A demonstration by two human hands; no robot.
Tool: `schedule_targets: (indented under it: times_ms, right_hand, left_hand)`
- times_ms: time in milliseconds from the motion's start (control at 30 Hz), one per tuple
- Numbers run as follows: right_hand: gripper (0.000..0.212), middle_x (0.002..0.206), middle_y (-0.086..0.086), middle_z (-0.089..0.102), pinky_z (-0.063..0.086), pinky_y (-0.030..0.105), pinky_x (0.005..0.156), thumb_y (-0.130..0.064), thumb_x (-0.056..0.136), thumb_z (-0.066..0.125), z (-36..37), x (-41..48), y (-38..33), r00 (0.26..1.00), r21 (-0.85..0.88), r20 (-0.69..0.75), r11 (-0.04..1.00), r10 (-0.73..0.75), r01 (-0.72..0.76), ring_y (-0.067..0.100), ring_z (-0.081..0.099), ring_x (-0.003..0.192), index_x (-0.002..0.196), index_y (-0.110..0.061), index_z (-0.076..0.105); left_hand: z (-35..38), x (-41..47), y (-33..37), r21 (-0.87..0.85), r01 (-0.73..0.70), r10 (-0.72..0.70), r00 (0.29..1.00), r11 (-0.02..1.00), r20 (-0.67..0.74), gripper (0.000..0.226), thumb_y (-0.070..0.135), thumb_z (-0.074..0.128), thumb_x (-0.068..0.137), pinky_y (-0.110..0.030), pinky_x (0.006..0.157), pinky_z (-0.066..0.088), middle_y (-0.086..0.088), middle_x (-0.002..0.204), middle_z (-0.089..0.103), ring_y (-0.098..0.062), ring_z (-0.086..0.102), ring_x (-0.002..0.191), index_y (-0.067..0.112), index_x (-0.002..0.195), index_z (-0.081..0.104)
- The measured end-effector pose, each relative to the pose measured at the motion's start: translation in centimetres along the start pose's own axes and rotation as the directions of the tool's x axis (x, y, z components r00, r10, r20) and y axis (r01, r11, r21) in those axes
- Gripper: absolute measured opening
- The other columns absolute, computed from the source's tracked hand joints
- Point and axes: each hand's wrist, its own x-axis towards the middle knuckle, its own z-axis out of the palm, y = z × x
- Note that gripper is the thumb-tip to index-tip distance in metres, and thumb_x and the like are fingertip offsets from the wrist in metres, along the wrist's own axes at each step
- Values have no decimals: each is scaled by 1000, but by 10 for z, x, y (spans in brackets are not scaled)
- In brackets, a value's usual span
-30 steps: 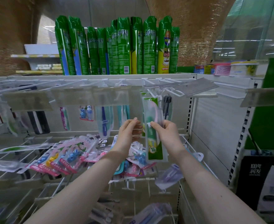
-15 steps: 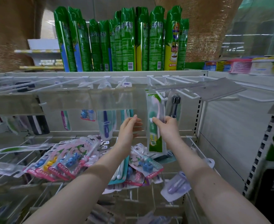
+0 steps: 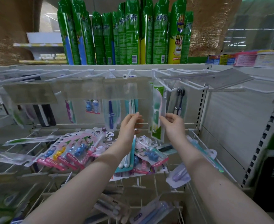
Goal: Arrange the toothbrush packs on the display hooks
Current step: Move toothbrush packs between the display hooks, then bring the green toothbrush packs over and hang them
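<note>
Top shelf [image 3: 100, 66] lined with spray cans [image 3: 129, 38], display hooks [image 3: 165, 88] hung with toothbrush packs [image 3: 111, 113], wire rack [image 3: 196, 137] heaped with pink packs [image 3: 68, 157]

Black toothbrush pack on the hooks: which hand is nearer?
Right. The right hand is just below the black pack, holding the green pack; the left hand is farther left.

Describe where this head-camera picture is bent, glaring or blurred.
Head view: the wide lens bows the shelf edge and tilts the green spray cans, which carry glare streaks; bottom-left packs smear soft; the green toothbrush pack pinched by the right hand is sharper.
</note>
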Motion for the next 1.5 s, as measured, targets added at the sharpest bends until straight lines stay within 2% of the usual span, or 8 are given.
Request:
schedule_targets:
  times_ms: [100, 233, 400, 567, 733, 1133, 1400, 1500]
  right_hand:
    - [38, 112, 1, 60, 44, 24, 86, -21, 91, 61, -3, -18, -2, 1000, -1, 3, 1000, -2, 2, 14, 56, 99, 125, -6, 55]
    - [46, 127, 3, 57, 39, 33, 105, -27, 91, 61, -5, -46, -1, 1000, -4, -19, 1000, -1, 1, 14, 52, 113, 132, -8, 50]
    - [41, 122, 8, 60, 44, 36, 103, -21, 91, 60, 0, -76, -4, 996, 56, -85, 998, 7, -2, 15, 54, 107, 127, -3, 54]
    - [27, 105, 2, 61, 45, 31, 97, -16, 92, 57, 2, -114, 10, 991, 45, -128, 999, 24, -19, 14, 57, 101, 116, -4, 60]
    - [15, 103, -9, 61, 44, 34, 100, -20, 94, 55, -6, -164, 36, 993, 81, -104, 995, 63, -55, 11, 57, 105, 109, -17, 59]
    - [27, 108, -19, 54, 41, 0, 78, -21, 98, 47, -24, -301, 113, 957, 184, 168, 947, 235, -265, -9, 52, 97, 124, -18, 54]
    - [25, 110, -21, 54, 37, -4, 78, -18, 98, 46, 26, -371, 122, 898, 185, 367, 927, 243, -326, -24, 50, 94, 122, -18, 54]
    - [31, 122, -11, 56, 41, 7, 91, -20, 98, 46, 66, -394, 117, 863, 158, 440, 924, 249, -347, -7, 51, 109, 127, -17, 52]
  left_hand:
    - [-6, -8, 3, -1, -4, 4, 1000, 1000, 24, 21, 26, 46, 98, -23, 67, 48, -2, 87, 61, -16, 58, 80, 8, 94, 57]
    - [-15, -20, 4, -15, 14, -13, 999, 1000, 40, 19, 25, 46, 98, -23, 68, 47, -1, 87, 61, -15, 58, 81, 12, 90, 57]
    - [-20, -39, 3, -80, 52, -49, 998, 995, 49, 19, 23, 46, 98, -29, 74, 47, -2, 86, 63, -17, 60, 81, 13, 87, 58]
    - [-29, -66, -11, -176, 166, -164, 986, 970, 25, 22, 19, 44, 97, -25, 62, 47, -3, 81, 64, -17, 61, 72, 15, 81, 58]
    - [-50, -110, -29, -225, 150, -159, 987, 963, -22, 25, 20, 43, 97, -23, 61, 48, 0, 78, 67, -12, 63, 66, 16, 79, 60]
    - [-75, -271, -93, -86, 268, -282, 926, 959, -252, 20, 17, 43, 99, -25, 69, 49, 0, 83, 66, -14, 62, 79, 13, 89, 60]
    - [-141, -344, -106, -160, 355, -388, 808, 921, -444, 16, 16, 47, 97, -27, 71, 49, -6, 87, 66, -18, 63, 79, 14, 91, 61]
    - [-183, -362, -104, -210, 353, -410, 744, 912, -528, 15, 15, 48, 96, -26, 68, 49, -6, 87, 67, -17, 64, 77, 13, 92, 62]
